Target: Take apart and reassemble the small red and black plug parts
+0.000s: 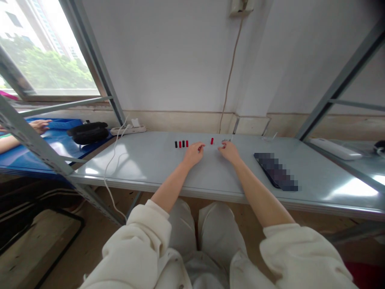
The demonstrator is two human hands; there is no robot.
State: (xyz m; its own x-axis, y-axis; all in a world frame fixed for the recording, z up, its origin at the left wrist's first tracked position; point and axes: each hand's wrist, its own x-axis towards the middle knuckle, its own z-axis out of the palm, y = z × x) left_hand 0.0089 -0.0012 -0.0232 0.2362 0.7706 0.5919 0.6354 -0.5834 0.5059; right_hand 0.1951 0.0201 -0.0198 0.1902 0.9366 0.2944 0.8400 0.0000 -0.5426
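My left hand (194,152) rests on the grey table (150,164) with its fingers curled in a pinch on something small and reddish that I cannot make out. My right hand (229,150) lies close by, fingers curled and pinched toward the left hand; a thin clear strip seems to run between them. A row of small black and red upright pieces (181,143) stands just left of my left hand. A single red piece (212,141) stands between and beyond both hands. Tiny grey bits (226,140) lie beyond my right hand.
A dark phone (276,171) lies right of my right hand. A white power strip (128,129) with a cable sits at the back left. Another person's hand (39,125) rests on a blue surface at far left, near a black pouch (88,132).
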